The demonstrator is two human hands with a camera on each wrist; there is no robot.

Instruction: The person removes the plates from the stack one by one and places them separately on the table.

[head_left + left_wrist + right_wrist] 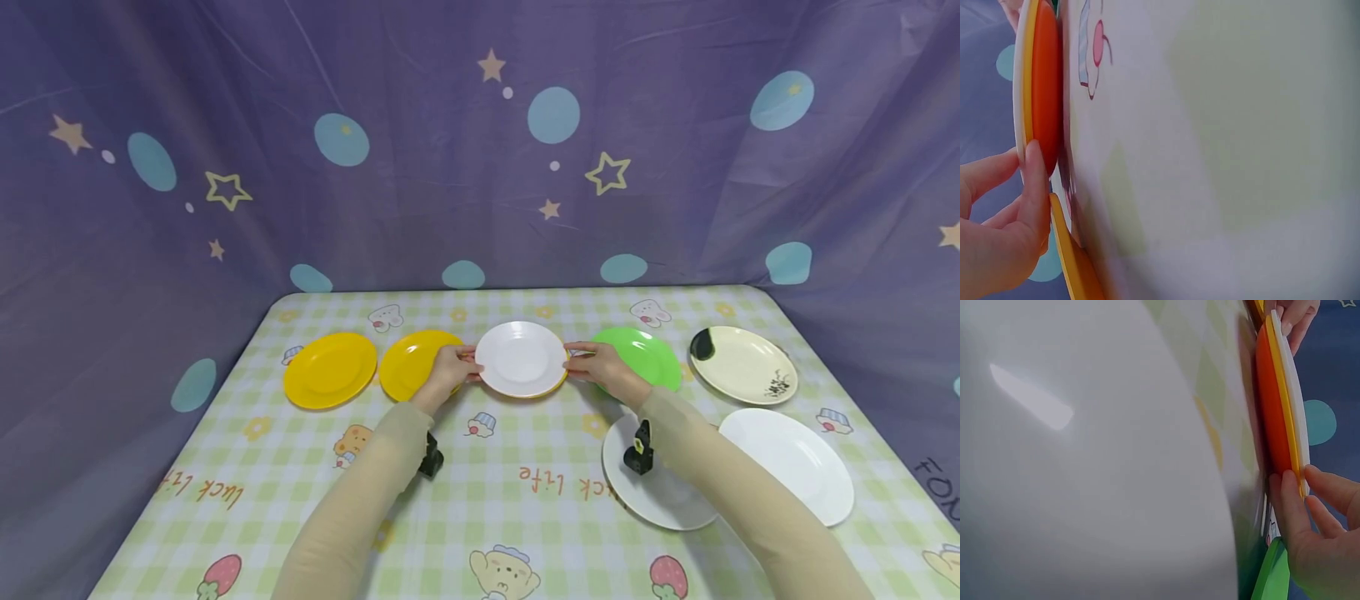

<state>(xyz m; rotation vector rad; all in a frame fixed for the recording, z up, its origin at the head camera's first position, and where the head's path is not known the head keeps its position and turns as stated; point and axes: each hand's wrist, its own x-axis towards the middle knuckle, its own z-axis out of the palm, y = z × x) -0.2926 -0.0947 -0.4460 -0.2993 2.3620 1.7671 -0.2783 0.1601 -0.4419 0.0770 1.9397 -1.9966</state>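
Note:
At the far middle of the table, a white plate [521, 358] sits on top of a yellow plate [1028, 75], whose underside looks orange in both wrist views. The left hand [447, 372] pinches the left edge of this stack between thumb and fingers. On the opposite edge, the right hand [607, 369] grips the same two plates. Just beside and below the left hand lies another yellow plate [408, 367]. A green plate [652, 358] is partly covered by the right hand. The stack is close over the tablecloth.
A yellow plate [330, 371] lies at the far left. On the right are a cream patterned plate [742, 362] and two white plates, one [795, 467] beside the right forearm, the other [660, 500] partly under it. A purple curtain [420, 217] hangs behind the checked tablecloth [457, 517].

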